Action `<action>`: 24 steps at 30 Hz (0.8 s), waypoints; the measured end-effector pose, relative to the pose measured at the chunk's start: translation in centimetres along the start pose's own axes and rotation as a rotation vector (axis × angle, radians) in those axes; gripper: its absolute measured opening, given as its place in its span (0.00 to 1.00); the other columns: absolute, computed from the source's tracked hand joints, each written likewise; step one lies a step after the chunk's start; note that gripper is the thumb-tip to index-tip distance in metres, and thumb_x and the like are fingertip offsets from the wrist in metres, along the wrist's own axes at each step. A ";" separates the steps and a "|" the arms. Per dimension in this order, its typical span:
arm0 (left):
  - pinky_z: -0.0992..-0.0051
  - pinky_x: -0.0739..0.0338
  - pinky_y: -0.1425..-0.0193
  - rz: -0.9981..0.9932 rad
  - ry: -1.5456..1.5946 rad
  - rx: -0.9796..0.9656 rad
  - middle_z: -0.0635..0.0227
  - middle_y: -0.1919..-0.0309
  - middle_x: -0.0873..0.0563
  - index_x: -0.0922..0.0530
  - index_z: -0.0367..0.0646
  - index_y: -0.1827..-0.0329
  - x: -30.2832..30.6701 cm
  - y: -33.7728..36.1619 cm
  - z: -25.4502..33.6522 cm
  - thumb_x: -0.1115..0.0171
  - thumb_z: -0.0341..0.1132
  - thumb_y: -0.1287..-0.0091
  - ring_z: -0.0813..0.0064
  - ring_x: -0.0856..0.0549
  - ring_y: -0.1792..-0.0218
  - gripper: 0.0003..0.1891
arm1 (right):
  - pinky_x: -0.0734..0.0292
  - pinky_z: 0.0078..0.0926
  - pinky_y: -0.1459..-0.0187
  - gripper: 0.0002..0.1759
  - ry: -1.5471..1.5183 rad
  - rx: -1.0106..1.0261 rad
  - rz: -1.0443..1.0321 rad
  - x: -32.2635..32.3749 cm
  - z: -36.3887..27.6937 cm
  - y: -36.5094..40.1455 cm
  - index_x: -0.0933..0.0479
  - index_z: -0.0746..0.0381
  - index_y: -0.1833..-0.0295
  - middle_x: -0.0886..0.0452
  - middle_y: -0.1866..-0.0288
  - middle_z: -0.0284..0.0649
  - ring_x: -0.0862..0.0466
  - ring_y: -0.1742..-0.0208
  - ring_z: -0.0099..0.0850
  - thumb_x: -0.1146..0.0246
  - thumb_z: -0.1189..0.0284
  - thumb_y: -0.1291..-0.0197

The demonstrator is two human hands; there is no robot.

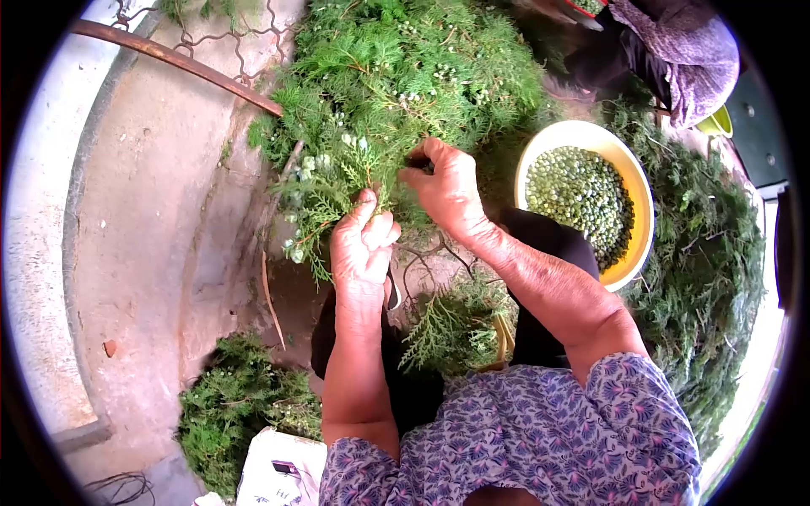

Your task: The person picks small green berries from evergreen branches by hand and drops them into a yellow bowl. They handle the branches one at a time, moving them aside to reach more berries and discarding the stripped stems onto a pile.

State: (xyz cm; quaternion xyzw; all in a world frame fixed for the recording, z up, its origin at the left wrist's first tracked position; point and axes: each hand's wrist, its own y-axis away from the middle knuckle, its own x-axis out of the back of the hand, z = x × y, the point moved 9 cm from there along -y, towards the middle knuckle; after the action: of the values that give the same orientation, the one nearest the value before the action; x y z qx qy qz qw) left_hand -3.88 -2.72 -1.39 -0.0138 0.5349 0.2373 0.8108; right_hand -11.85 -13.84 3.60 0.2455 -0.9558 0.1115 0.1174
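My left hand (364,246) pinches the stem of a green sprig (342,181) that carries pale, bluish-green cones. Just to the right, my right hand (443,184) is raised with its fingers curled together; whatever lies between them is too small to tell. A large heap of green branches (405,76) spreads behind both hands. Right of my right forearm stands a yellow basin (643,198), holding a thick layer of small green cones (578,194).
More cut branches lie at the right (700,253), the lower left (236,396) and between my legs (451,325). A wooden pole (177,63) crosses the upper left. Another person (683,55) sits at the top right near a yellow-green container (717,122). A white bag (278,472) lies below.
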 end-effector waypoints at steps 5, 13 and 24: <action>0.82 0.45 0.79 0.031 -0.090 0.055 0.81 0.91 0.39 0.24 0.39 0.61 -1.4 3.5 -3.5 0.44 0.36 0.36 0.85 0.41 0.89 0.09 | 0.27 0.24 0.67 0.11 0.037 0.132 0.076 3.8 -1.5 3.7 0.24 0.65 0.63 0.22 0.70 0.42 0.21 0.71 0.30 0.35 0.79 0.56; 0.81 0.45 0.80 0.004 -0.098 0.126 0.82 0.93 0.41 0.24 0.41 0.61 -4.8 9.1 -7.7 0.49 0.37 0.33 0.84 0.43 0.89 0.09 | 0.25 0.29 0.64 0.11 0.323 0.317 0.277 12.2 -4.9 9.0 0.22 0.64 0.62 0.22 0.68 0.45 0.19 0.67 0.38 0.36 0.80 0.56; 0.82 0.45 0.77 -0.224 -0.243 0.185 0.84 0.91 0.38 0.23 0.40 0.58 -7.3 14.0 -10.6 0.45 0.36 0.36 0.87 0.42 0.90 0.09 | 0.25 0.26 0.58 0.16 0.805 0.313 0.492 29.6 1.8 9.3 0.22 0.61 0.55 0.20 0.58 0.44 0.19 0.62 0.33 0.37 0.79 0.53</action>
State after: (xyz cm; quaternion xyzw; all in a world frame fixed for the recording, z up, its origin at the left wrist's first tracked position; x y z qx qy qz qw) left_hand -20.92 4.05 3.66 0.0299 0.4479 0.0954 0.8885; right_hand -41.97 -19.44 8.72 -0.0354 -0.8360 0.3641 0.4090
